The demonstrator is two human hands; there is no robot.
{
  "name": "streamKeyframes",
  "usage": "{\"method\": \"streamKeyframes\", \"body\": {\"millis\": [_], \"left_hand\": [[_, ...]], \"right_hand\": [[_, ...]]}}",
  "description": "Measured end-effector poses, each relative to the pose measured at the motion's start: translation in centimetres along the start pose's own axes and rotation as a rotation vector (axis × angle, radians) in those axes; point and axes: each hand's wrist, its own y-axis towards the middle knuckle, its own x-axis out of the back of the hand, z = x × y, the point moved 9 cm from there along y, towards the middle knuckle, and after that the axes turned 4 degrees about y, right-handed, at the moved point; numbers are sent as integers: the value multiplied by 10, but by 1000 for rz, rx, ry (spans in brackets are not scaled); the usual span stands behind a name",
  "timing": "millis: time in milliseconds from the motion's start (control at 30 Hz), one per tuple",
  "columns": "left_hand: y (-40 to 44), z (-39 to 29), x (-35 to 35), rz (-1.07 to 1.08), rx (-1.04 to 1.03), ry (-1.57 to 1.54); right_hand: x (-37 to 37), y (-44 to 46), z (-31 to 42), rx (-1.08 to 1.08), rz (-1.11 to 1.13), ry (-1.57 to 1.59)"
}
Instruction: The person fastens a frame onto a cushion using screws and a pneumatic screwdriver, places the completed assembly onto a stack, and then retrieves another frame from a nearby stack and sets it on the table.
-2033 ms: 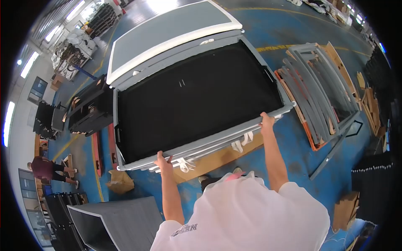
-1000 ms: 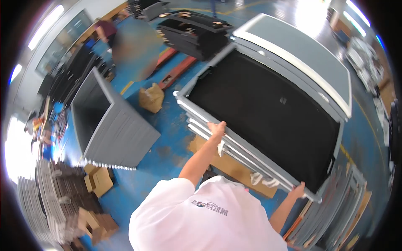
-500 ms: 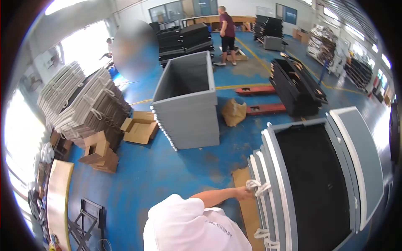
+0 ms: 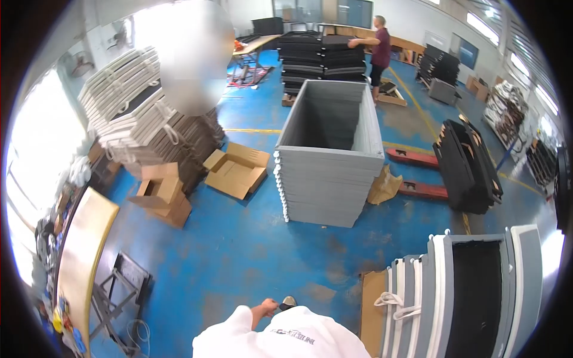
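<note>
My left hand (image 4: 270, 307) hangs low in front of the white shirt, above a shoe (image 4: 289, 301); its fingers look curled, and whether they hold anything is too small to tell. My right hand is out of sight. At the lower right lies a stack of grey frames (image 4: 441, 280) with a black panel (image 4: 476, 292) on top and white straps (image 4: 403, 307) hanging from its side. My left hand is apart from this stack. Ahead, a tall hollow stack of grey frames (image 4: 325, 185) stands on the blue floor.
Open cardboard boxes (image 4: 236, 170) and stacked pale frames (image 4: 134, 107) are at the left, near a long table (image 4: 86, 238) and a folding stand (image 4: 122, 286). Red pallet forks (image 4: 421, 190) lie right of the hollow stack. A person (image 4: 381, 51) stands by black stacks (image 4: 322, 59).
The view has swung left, away from the black-topped stack. Both hands were on its edge earlier; my left hand has come away, and my right hand has left the view.
</note>
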Motion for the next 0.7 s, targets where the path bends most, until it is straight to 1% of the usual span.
{"method": "streamKeyframes", "body": {"millis": [67, 133, 167, 200, 233, 267, 300, 367, 400, 433, 467, 500, 533, 567, 600, 667, 700], "left_hand": [[18, -4, 9, 57, -65, 53], [20, -13, 41, 23, -158, 3], [18, -11, 57, 26, -88, -81], [22, -19, 69, 19, -22, -165], [16, -43, 86, 6, -31, -185], [27, -65, 102, -7, -87, -237], [34, -82, 116, -15, -135, -291], [47, -120, 143, -59, -186, -318], [48, -138, 155, -80, -190, -348], [49, -158, 166, -102, -197, -380], [46, -179, 174, -96, -208, -410], [44, -192, 180, -91, -216, -441], [72, -191, 180, -71, -238, -407], [104, -187, 179, -51, -261, -373], [99, -198, 189, -83, -261, -423], [91, -217, 209, -141, -248, -515], [92, -211, 216, -170, -205, -553]], "right_hand": [[-28, -15, -42, -149, 43, 167], [-97, -40, -80, -321, 211, 368], [-149, -116, -54, -379, 368, 487], [-210, -197, -7, -343, 518, 493], [-260, -260, 27, -309, 651, 608], [-312, -329, 72, -287, 1024, 688], [-346, -398, 116, -256, 1360, 738], [-370, -535, 203, -303, 1648, 831], [-367, -593, 239, -286, 1801, 894], [-355, -647, 273, -115, 2050, 898], [-338, -691, 300, -18, 2271, 1009], [-320, -726, 320, -67, 2519, 1117], [-312, -753, 335, -147, 2708, 1200], [-311, -769, 340, -287, 2726, 1248], [-316, -780, 343, -396, 2740, 1292], [-339, -787, 344, -521, 2717, 1372], [-355, -790, 345, -577, 2708, 1392]]}}
